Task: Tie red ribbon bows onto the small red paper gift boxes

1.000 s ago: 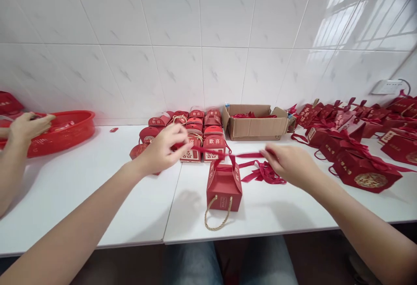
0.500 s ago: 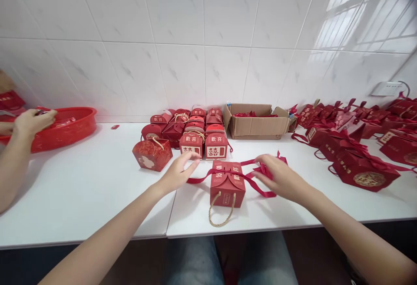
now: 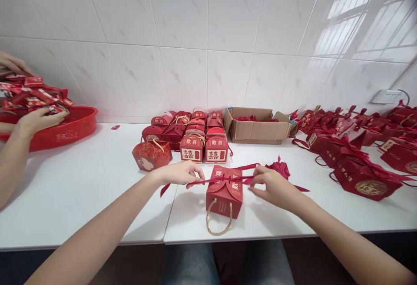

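Note:
In front of me on the white table stands a red gift box (image 3: 224, 202) with gold characters and a twisted rope handle (image 3: 219, 233) hanging toward me. A dark red ribbon (image 3: 213, 181) crosses the box top, threaded through its closing flaps. My left hand (image 3: 182, 173) pinches one end of it to the left of the box. On the other side my right hand (image 3: 269, 185) pinches the other end, and the ribbon stretches taut between them. Behind my right hand lies a red ribbon bow (image 3: 280, 168), partly hidden.
Several red gift boxes (image 3: 192, 148) stand grouped at the back, with a patterned box (image 3: 151, 155) left of them. An open cardboard box (image 3: 260, 132) holds red material. Many ribboned boxes (image 3: 365, 178) fill the right. At left, another person's hands (image 3: 39, 122) hold red packets over a red basin (image 3: 81, 122).
Both my hands have closed on the ribbon ends and drawn the slack ribbon straight. The other person's hands have lifted a heap of red packets above the basin.

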Demonstrator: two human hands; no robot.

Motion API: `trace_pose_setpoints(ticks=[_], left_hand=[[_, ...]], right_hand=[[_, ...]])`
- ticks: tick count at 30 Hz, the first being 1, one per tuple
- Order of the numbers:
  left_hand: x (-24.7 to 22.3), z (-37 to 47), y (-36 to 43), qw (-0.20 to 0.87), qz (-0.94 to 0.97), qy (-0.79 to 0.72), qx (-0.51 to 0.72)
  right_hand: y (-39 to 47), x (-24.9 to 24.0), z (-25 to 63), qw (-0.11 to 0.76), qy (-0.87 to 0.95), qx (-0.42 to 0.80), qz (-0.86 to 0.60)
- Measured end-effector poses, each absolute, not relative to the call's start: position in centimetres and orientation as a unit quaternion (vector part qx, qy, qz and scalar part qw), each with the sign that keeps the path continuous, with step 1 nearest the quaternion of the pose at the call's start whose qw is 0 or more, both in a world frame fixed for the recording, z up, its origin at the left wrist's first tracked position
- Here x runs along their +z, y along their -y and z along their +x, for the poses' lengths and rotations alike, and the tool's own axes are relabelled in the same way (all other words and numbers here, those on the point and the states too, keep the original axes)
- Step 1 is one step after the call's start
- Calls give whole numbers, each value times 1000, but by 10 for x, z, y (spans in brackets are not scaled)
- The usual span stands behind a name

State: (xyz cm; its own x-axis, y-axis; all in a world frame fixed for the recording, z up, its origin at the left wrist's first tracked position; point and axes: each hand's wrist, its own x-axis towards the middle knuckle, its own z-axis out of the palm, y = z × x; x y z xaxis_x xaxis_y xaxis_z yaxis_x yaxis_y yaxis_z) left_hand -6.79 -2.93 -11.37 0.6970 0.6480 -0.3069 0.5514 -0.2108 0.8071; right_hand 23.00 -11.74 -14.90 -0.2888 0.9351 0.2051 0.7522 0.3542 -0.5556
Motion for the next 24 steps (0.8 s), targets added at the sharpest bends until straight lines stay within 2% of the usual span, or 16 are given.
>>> trace_pose_setpoints(ticks=[3, 7, 10, 13, 17, 24], left_hand=[[-103, -52, 38, 524, 779, -342, 49], [-119, -19, 59, 526, 748, -346, 209], [-138, -4, 74, 457, 751, -360, 312], [-152, -1, 84, 325, 796, -355, 367], [-161, -6, 87, 201, 842, -340, 368], [-154, -13, 81, 114, 913, -279, 273]], right_hand=[[105, -148, 212, 366, 713, 124, -584], [95, -140, 188, 388, 726, 197, -533], [96, -132, 178, 383, 728, 297, -486], [98, -130, 174, 386, 697, 351, -492], [96, -133, 177, 375, 660, 400, -514], [80, -129, 190, 256, 692, 507, -446]])
